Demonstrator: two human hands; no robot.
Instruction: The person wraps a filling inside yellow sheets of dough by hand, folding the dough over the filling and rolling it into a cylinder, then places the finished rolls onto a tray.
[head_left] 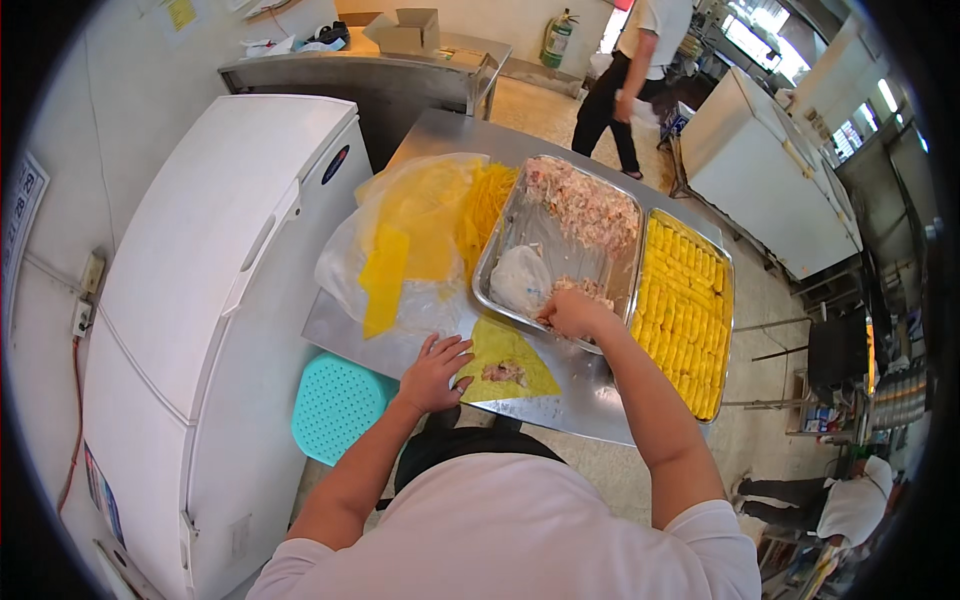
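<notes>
A yellow wrapper sheet [522,350] lies at the table's near edge with a small lump of pinkish meat filling [504,374] on its lower part. My left hand [437,372] rests at the wrapper's left side, fingers spread. My right hand [578,314] reaches over the near rim of a metal tray [585,262], its fingers curled down into a small heap of filling there; the fingertips are partly hidden. More meat filling [590,205] is heaped at the tray's far end. Beside my right hand, a whitish, clear-looking plastic bag or bowl [521,280] sits in the tray.
Right of the tray stands another tray [733,300] packed with rows of yellow rolls [685,300]. Yellow sheets [395,265] and a plastic bag [345,240] lie at left. A white chest freezer [230,230] and turquoise stool [340,405] flank the table. Two people are farther off.
</notes>
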